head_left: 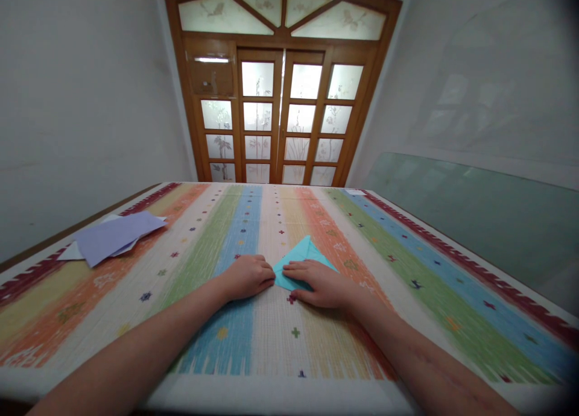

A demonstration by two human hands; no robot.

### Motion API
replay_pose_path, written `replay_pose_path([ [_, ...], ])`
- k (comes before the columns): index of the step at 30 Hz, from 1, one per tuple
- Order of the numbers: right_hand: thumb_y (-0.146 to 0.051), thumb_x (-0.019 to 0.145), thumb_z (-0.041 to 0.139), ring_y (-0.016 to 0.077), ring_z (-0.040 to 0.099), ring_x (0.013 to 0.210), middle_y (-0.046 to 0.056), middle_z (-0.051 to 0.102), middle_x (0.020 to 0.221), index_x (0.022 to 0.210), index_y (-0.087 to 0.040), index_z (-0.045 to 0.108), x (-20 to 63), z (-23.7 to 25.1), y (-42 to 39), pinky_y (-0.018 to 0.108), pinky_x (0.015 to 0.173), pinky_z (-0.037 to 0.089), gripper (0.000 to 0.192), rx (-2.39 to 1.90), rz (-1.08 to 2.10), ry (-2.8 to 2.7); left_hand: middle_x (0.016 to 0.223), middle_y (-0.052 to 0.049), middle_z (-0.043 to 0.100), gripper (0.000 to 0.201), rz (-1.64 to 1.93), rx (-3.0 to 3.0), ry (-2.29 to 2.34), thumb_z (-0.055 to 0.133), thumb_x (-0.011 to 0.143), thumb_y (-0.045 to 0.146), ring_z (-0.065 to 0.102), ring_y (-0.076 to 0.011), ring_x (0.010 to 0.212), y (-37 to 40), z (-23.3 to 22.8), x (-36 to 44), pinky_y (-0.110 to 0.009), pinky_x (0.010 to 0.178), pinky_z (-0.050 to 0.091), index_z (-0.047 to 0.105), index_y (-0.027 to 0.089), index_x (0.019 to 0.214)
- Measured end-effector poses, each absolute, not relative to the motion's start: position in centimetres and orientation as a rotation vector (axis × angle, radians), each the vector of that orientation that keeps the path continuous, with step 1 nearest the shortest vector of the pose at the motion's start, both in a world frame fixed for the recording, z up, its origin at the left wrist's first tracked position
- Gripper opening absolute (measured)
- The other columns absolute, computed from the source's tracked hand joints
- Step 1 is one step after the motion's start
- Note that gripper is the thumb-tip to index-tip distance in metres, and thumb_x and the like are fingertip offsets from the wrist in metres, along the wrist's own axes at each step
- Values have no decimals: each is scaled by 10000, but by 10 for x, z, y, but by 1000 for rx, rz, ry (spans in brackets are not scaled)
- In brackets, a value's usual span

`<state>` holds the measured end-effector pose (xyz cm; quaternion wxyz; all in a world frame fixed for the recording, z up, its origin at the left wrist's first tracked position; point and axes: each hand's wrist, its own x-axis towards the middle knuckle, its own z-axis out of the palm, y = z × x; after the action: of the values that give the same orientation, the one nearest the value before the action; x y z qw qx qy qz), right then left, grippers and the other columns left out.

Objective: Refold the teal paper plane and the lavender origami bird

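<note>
A turquoise sheet of paper [309, 251], folded to a triangle with its point away from me, lies on the striped tablecloth in front of me. At its left corner my left hand [250, 276] is closed, the curled fingers holding that corner down against the cloth. My right hand [320, 283] lies across the paper's lower middle and right side, fingers stretched out flat and the thumb apart. It hides much of the paper's lower edge.
A loose stack of lilac and white paper sheets [118, 234] lies on the left of the table. The colourful tablecloth [190, 319] covers the table. Beyond it stands a wooden door with glass panes [280, 114]. A greenish panel [474, 217] leans along the right wall.
</note>
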<state>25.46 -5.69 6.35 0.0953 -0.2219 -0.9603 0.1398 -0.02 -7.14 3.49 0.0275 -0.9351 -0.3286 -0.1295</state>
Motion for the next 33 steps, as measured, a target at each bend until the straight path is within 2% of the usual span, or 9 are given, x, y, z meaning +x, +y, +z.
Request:
replay_pose_path([
  [5,-319,874,609,264,541,1219,110,582,1346,1354,-220,550,255,65,-58,415,1047,385,493,-602,409,-2841,829,-52,722,230,-365,-2849,-995,505,951,255,636,-193,816,-72,35,0,-305,768,448,687,189,828],
  [10,-221,848,570,251,544,1208,94,576,1354,1381,-237,520,254,65,-60,399,1031,396,535,-606,408,-2830,815,-50,716,223,-408,-2845,-1011,510,943,254,634,-189,800,-73,35,1,-304,754,450,694,196,831],
  [15,-172,818,537,258,584,1138,94,624,1282,1356,-234,547,251,64,-62,392,969,430,542,-674,404,-2829,836,-53,722,179,-423,-2870,-1043,550,922,285,641,-203,832,-75,38,2,-315,769,451,706,201,897],
  [19,-169,819,522,259,606,1082,92,658,1219,1317,-231,579,250,64,-63,381,935,436,506,-728,390,-2828,860,-53,723,165,-418,-2877,-1073,583,909,313,644,-209,847,-76,39,2,-318,766,451,705,204,925],
  [24,-184,840,492,261,614,1065,85,678,1184,1284,-235,605,252,67,-61,383,927,435,461,-754,397,-2839,842,-59,718,204,-399,-2846,-1113,539,933,301,647,-200,833,-76,39,5,-302,741,454,710,196,895],
  [30,-233,881,485,263,624,1055,80,687,1177,1205,-228,650,253,70,-60,390,932,446,364,-737,428,-2847,837,-56,719,228,-381,-2829,-1142,510,946,276,646,-197,829,-75,38,5,-296,734,448,706,192,863],
  [33,-246,873,510,267,609,1112,96,653,1252,1239,-206,632,255,69,-61,401,978,439,387,-705,422,-2855,857,-57,720,213,-401,-2848,-1123,513,938,256,646,-197,843,-75,38,3,-299,755,448,705,191,872],
])
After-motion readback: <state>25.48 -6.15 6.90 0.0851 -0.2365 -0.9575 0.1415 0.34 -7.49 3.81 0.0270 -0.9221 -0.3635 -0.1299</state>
